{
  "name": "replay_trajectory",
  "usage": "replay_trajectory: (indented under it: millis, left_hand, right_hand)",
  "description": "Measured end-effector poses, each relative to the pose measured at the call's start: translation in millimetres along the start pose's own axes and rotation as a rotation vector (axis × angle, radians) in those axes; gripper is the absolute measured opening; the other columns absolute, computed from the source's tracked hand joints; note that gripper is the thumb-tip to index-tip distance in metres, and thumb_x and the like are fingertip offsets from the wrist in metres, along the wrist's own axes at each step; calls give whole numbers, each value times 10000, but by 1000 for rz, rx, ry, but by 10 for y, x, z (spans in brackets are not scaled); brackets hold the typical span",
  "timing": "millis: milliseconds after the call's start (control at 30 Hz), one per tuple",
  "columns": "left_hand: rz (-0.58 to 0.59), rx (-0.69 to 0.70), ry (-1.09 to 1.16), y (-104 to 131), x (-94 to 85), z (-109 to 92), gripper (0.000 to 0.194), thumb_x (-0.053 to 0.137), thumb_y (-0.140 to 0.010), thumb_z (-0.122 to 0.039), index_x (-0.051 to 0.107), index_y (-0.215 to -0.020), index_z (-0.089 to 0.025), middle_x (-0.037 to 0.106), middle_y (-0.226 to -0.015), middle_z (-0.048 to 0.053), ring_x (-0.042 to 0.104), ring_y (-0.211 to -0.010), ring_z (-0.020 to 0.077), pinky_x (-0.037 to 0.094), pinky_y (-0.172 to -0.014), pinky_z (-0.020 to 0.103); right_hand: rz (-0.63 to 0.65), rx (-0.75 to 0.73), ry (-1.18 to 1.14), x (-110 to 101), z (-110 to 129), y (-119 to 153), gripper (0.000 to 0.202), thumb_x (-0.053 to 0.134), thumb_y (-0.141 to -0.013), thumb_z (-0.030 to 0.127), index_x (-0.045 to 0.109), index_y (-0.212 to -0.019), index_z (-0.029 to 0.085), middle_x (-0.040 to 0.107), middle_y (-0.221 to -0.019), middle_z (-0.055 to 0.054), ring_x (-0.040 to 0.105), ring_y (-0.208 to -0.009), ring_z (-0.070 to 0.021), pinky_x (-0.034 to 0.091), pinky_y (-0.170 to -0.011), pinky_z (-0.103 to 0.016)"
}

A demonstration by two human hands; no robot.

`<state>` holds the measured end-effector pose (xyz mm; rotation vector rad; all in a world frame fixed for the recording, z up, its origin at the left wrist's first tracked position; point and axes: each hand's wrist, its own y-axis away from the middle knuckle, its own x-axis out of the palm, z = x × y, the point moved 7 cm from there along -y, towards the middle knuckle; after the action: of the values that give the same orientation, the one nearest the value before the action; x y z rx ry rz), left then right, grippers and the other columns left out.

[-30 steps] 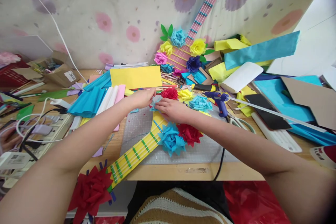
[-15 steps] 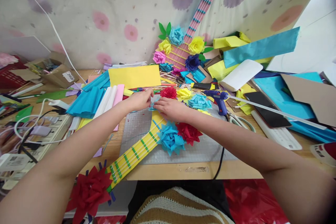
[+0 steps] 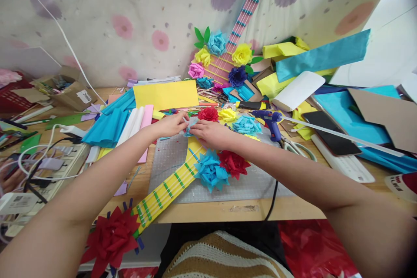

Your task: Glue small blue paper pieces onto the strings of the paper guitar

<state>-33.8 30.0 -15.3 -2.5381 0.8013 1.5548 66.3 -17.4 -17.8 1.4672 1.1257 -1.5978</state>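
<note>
A yellow paper guitar (image 3: 172, 186) with green frets lies slanted over a grey cutting mat (image 3: 195, 195). Its body bears blue, yellow and red paper flowers, and a large red flower (image 3: 112, 236) sits at the neck's lower end. At the body's upper left edge, my left hand (image 3: 174, 124) has its fingers bent close around a small light-blue flower (image 3: 188, 130); whether they grip it is hard to see. My right hand (image 3: 210, 134) lies over the body with fingers together, touching that same light-blue piece. Its fingertips partly hide the piece.
A blue glue gun (image 3: 272, 124) with a long glue stick, scissors (image 3: 298, 148) and a phone (image 3: 332, 132) lie to the right. Power strips (image 3: 65, 173) and cables fill the left. A pink paper guitar (image 3: 241, 30) leans at the back. Another person's hand (image 3: 11, 178) shows far left.
My left hand's fingers have lowered and spread slightly near the light-blue flower. My right hand stays almost in place. The whole view has shifted slightly.
</note>
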Motion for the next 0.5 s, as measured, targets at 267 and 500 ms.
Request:
replay_trajectory:
  millis: [267,500]
  left_hand:
    - [-116,-222,512,-34,47,148,228,503,-825,-397,451,-873,-181,660,-754,54,651,-695,180,510,-633,299]
    - [-194,-413,748,35,62,82,198,547,-827,-344,463,-799,-166,660,-702,50,652,-643,169,521,-673,331]
  right_hand:
    - [-12,-17,1,-6,-2,5,326,460,-815,104,575,-1117,58,607,-1114,-168,529,-1043,-228,403,-940,-383]
    - [-30,-4,-15,-42,2,7,306,452,-826,106,589,-1098,73,609,-1111,-157,529,-1043,-226,419,-911,-382]
